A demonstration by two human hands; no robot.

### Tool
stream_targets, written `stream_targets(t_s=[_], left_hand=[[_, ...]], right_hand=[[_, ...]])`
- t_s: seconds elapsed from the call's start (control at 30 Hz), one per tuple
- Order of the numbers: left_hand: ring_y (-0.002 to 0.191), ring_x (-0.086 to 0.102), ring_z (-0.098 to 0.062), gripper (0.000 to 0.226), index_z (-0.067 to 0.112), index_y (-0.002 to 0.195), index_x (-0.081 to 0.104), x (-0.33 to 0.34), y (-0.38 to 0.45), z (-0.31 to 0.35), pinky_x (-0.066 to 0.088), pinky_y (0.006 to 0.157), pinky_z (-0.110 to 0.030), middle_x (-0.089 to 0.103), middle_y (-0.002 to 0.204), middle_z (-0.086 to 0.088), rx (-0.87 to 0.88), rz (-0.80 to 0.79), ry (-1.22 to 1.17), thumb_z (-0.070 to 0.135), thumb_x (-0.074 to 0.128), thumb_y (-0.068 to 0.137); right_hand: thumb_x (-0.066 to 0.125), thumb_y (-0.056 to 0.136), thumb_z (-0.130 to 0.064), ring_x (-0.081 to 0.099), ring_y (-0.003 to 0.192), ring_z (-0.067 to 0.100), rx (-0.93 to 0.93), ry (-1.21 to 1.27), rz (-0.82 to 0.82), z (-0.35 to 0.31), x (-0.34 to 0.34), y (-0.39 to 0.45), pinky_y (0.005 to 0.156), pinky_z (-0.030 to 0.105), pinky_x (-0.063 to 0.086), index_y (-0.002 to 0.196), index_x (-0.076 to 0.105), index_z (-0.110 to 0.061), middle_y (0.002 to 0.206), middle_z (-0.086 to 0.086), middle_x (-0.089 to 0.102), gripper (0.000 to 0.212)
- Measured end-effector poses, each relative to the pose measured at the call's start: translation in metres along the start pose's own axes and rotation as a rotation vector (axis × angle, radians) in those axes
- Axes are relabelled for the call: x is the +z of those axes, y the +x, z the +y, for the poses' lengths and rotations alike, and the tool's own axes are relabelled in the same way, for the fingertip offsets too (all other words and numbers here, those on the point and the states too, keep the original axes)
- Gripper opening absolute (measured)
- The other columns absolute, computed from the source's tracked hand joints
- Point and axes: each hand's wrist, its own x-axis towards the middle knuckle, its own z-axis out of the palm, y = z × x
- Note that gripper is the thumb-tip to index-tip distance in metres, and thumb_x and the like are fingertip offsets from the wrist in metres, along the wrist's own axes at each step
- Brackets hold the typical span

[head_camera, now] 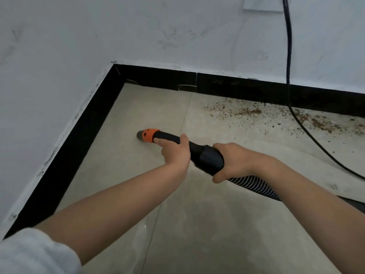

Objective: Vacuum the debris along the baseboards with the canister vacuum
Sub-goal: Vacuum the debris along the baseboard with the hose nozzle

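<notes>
A black vacuum nozzle [199, 153] with an orange collar and grey tip [147, 135] points left over the tiled floor, near the room's corner. My left hand [174, 150] grips the nozzle just behind the orange collar, forefinger stretched along it. My right hand [235, 161] grips the thicker black cuff where the ribbed hose [256, 185] joins. Brown debris [245, 112] lies scattered along the black baseboard [237, 86] to the right of the nozzle tip, apart from it. The canister itself is out of view.
A black power cord [289, 76] hangs from a wall socket [262, 4] and trails across the debris to the right. A second baseboard [65, 153] runs along the left wall to the corner. Light floor tiles [197, 224] spread below my arms.
</notes>
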Motion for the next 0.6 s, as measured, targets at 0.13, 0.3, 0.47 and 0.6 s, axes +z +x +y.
stream_targets(t_s=[0.13, 0.3, 0.47, 0.6], left_hand=[[0.116, 0.055, -0.033, 0.087, 0.021, 0.148, -0.017, 0.0, -0.004, 0.002, 0.044, 0.102, -0.043, 0.041, 0.141, -0.015, -0.069, -0.011, -0.136, 0.037, 0.049, 0.093], [0.112, 0.057, -0.034, 0.086, 0.023, 0.149, -0.009, 0.014, -0.011, 0.014, 0.047, 0.097, -0.044, 0.046, 0.136, -0.016, -0.128, -0.022, -0.243, 0.037, 0.053, 0.091], [0.118, 0.052, -0.034, 0.087, 0.024, 0.148, -0.013, 0.03, -0.035, 0.023, 0.044, 0.101, -0.044, 0.041, 0.14, -0.015, -0.207, -0.001, -0.32, 0.032, 0.054, 0.092], [0.122, 0.05, -0.034, 0.079, 0.018, 0.149, -0.006, 0.037, -0.056, 0.025, 0.038, 0.106, -0.044, 0.041, 0.141, -0.015, -0.319, -0.059, -0.455, 0.035, 0.05, 0.095]], right_hand=[[0.078, 0.067, -0.029, 0.056, 0.08, 0.011, -0.002, -0.059, -0.052, -0.006, -0.019, -0.007, 0.064, 0.022, 0.048, 0.1, 0.049, -0.021, 0.09, -0.006, 0.055, 0.045], [0.078, 0.066, -0.031, 0.059, 0.089, 0.017, 0.036, -0.106, -0.099, -0.006, -0.043, -0.014, 0.079, 0.033, 0.053, 0.105, 0.052, -0.022, 0.097, 0.0, 0.059, 0.048], [0.079, 0.059, -0.036, 0.059, 0.091, 0.017, 0.091, -0.094, -0.152, 0.006, -0.059, -0.027, 0.08, 0.032, 0.05, 0.097, 0.051, -0.03, 0.098, -0.002, 0.06, 0.048], [0.068, 0.044, -0.038, 0.058, 0.09, 0.014, 0.126, -0.081, -0.193, 0.015, -0.07, -0.04, 0.073, 0.027, 0.046, 0.087, 0.05, -0.036, 0.095, -0.006, 0.06, 0.047]])
